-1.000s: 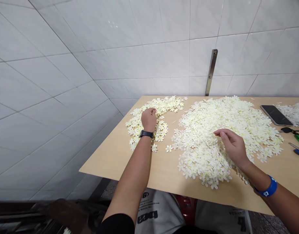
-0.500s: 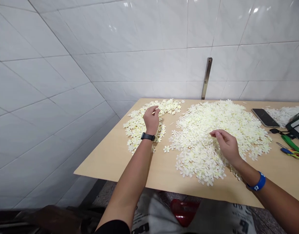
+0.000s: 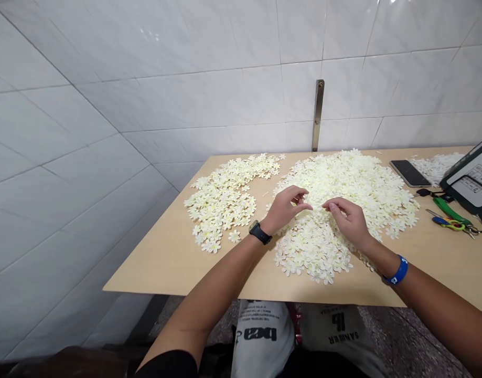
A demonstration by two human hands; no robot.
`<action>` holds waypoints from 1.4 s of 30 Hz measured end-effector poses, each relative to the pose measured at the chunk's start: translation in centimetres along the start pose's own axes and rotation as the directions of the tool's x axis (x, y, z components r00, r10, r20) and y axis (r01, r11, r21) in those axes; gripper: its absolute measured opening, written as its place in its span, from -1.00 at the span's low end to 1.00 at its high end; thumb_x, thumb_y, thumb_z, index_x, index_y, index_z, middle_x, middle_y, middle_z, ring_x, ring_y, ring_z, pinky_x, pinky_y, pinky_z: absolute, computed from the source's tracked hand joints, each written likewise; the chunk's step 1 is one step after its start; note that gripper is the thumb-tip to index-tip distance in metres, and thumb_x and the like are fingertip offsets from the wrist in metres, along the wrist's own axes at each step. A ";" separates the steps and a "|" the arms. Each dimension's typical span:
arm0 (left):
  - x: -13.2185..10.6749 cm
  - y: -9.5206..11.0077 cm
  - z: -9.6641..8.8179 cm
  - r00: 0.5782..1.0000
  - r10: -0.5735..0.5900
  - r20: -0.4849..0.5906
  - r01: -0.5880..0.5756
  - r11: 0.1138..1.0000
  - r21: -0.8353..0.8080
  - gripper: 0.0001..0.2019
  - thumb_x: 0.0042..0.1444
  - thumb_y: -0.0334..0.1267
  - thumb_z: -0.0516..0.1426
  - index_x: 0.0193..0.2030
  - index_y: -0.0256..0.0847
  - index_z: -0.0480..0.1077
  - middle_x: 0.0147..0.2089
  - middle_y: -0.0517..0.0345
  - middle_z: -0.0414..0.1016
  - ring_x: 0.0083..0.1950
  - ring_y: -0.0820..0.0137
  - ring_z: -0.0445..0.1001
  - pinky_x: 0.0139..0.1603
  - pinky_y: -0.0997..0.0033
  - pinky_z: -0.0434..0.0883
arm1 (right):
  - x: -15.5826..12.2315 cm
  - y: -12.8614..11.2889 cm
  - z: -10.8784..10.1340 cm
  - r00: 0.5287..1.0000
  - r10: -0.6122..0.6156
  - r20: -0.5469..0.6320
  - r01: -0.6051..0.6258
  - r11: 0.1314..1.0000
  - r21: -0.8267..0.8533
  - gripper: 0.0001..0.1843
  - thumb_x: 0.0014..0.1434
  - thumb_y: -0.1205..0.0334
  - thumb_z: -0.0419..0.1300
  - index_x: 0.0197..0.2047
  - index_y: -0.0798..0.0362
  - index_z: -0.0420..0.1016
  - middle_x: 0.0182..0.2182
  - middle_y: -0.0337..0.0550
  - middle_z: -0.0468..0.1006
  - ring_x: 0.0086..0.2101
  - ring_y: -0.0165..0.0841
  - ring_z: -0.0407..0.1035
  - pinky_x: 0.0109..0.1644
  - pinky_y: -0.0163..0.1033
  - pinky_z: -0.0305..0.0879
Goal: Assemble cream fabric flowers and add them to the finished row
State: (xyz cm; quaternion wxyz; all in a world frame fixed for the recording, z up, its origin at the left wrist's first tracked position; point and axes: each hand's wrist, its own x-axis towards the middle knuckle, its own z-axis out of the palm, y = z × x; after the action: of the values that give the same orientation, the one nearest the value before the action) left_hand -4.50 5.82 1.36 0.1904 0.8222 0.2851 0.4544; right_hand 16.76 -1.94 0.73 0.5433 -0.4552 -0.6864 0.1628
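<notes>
A large pile of white artificial flowers [image 3: 354,178] with pale yellow centres covers the middle of the table. Above its left part is my left hand [image 3: 288,208], thumb and fingers apart with a gap between them. My right hand [image 3: 346,218] is over the same pile, its thumb and forefinger pinched together. Whatever sits in that pinch blends with the white petals and cannot be made out. The fingertips of both hands point at each other, a short way apart. A smaller flower pile [image 3: 225,191] lies to the left, with a single flower [image 3: 234,236] at its near edge.
On the right lie a phone [image 3: 409,173], scissors [image 3: 449,223], a green-handled tool [image 3: 450,209] and a dark box [image 3: 472,178]. Small white pieces [image 3: 437,167] are heaped behind the phone. A tiled wall with a metal strip [image 3: 318,115] bounds the wooden table [image 3: 158,262].
My left hand has moved right, from the smaller pile to the big one, and its fingers have parted. My right hand stays pinched over the big pile. The view has shifted slightly.
</notes>
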 end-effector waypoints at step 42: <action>-1.3 1.6 0.9 0.965 0.262 -0.023 -0.260 0.964 0.063 -0.81 0.33 -0.19 0.21 -0.01 -0.16 0.58 -0.19 0.09 0.69 -0.18 0.41 0.65 -0.14 0.43 0.58 | 0.7 0.5 0.3 0.948 -0.282 0.149 0.303 0.943 -0.139 -0.77 0.36 0.06 0.18 -0.06 -0.03 0.58 -0.28 -0.10 0.69 -0.31 -0.26 0.54 -0.20 -0.13 0.50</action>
State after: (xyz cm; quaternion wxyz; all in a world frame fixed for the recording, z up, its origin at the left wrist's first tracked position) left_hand -3.81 3.72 0.91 0.1000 0.8507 0.1907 0.4795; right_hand 16.69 -0.98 0.70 0.4782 -0.3790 -0.7905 0.0533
